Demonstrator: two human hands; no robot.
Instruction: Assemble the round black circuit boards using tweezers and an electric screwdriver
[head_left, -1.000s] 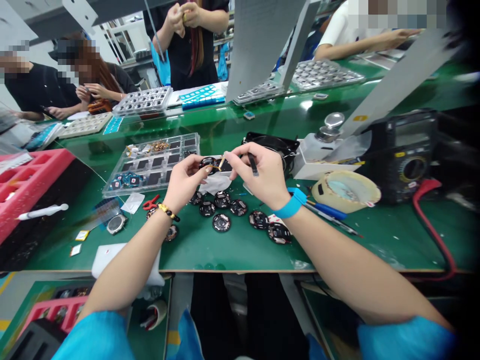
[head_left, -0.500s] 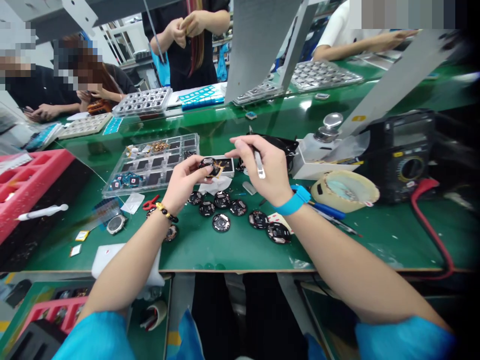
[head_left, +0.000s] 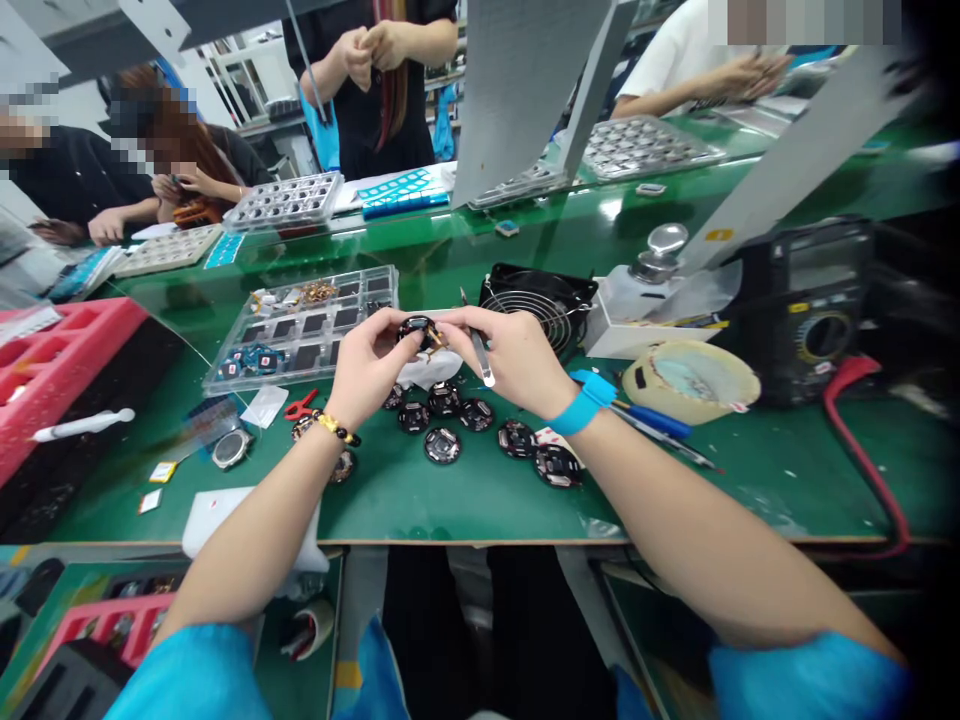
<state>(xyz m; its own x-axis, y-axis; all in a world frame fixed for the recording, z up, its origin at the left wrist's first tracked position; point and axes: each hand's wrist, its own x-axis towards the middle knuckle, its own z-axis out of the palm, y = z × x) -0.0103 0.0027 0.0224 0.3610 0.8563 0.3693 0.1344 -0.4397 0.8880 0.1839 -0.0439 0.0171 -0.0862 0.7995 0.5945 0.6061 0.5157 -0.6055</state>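
Observation:
My left hand (head_left: 367, 365) is closed, thumb and fingers pinching a round black electronic module (head_left: 415, 330). A small gold flex strip (head_left: 433, 338) sticks out from its right side. Tweezers (head_left: 481, 358) rest between the fingers of my right hand (head_left: 517, 360), their wide end pointing down toward me. Its thumb and index fingertips are pressed up to the gold strip; whether they grip it is hard to make out. Below both hands, several similar round black modules (head_left: 442, 446) lie on the green mat, beside a crumpled white wrapper (head_left: 433, 370).
Behind my left hand lies a clear compartment tray (head_left: 289, 330) of small parts. Around my right arm stand a black fan (head_left: 536, 305), a tape roll (head_left: 690, 385), a dispenser bottle (head_left: 652, 285) and a multimeter (head_left: 814, 310). A pink foam tray (head_left: 67, 345) is at left. Co-workers sit and stand across the bench.
My right hand has moved left and down, bringing its fingertips to the module in my left hand. The fan behind it now shows. My left hand has hardly moved.

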